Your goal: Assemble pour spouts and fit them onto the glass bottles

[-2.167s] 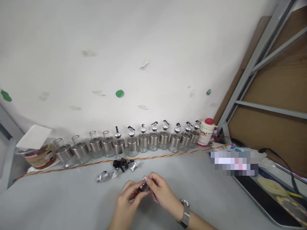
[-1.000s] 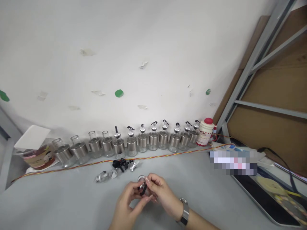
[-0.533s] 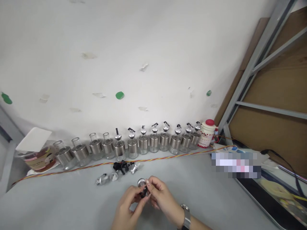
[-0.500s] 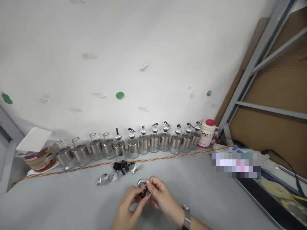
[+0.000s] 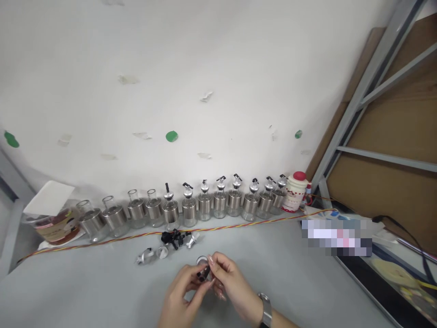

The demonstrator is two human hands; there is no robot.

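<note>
Between both hands, above the grey table [image 5: 102, 291], is a bottle pourer top [image 5: 202, 260] with a silver cap and a dark part. My left hand [image 5: 186, 289] pinches its dark part between thumb and fingers. My right hand [image 5: 229, 279], with a watch on the wrist, closes on the pourer's right side; its fingertips partly cover the piece. Just beyond lie loose black spout parts [image 5: 175, 237] and several silver pourer pieces [image 5: 147, 256]. Along the wall stand glass bottles with steel bands [image 5: 189, 207]; those on the left are uncapped, the others carry pourers.
A red and yellow twisted cord [image 5: 129, 238] crosses the table before the bottles. A plastic tub [image 5: 59, 225] stands at the left end, a white jar with a red lid [image 5: 294, 193] at the right. A dark-edged tray [image 5: 368, 278] with packets lies far right.
The dark part of the pourer has turned slightly between my fingers. Both hands keep almost the same place and grip, and the view has shifted very little.
</note>
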